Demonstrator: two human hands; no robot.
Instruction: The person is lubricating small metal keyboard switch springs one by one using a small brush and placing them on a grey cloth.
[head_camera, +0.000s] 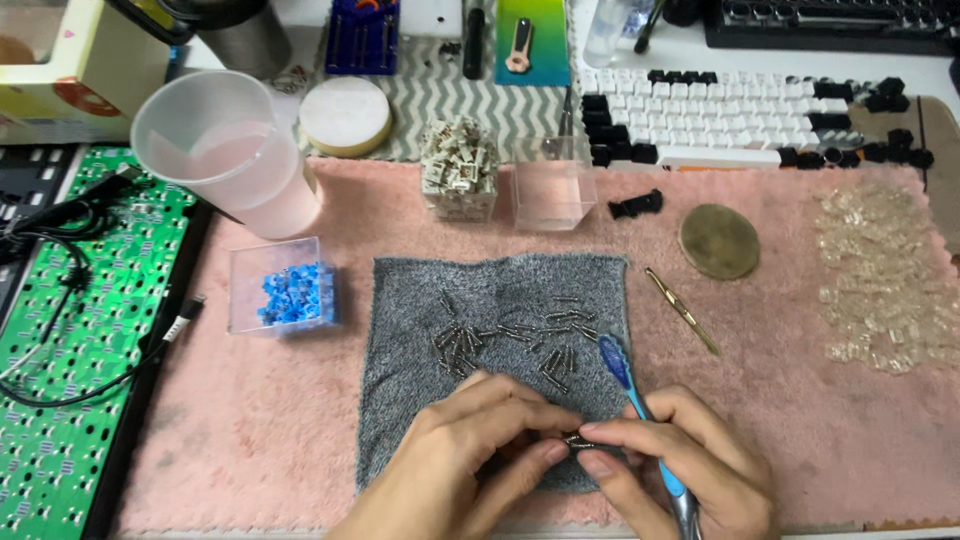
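Pink fleece mat (260, 430) under a grey terry cloth (420, 300), both hands meeting at its near edge over one tiny metal spring.

Soft pile likely keeps the scattered springs (510, 335) from rolling; the left hand (455, 460) is nearly closed, thumb and forefinger pinching the small coiled spring (578, 441); the right hand (680, 465) pinches the spring's other end, with a blue-handled brush (630, 390) tucked in its fingers, tip pointing up and away; a clear box of blue switch parts (290, 295) and a frosted plastic cup (225, 150) stand to the left; slim brass tweezers (682, 312) and a round brass disc (719, 241) lie to the right, near a heap of clear housings (885, 275).
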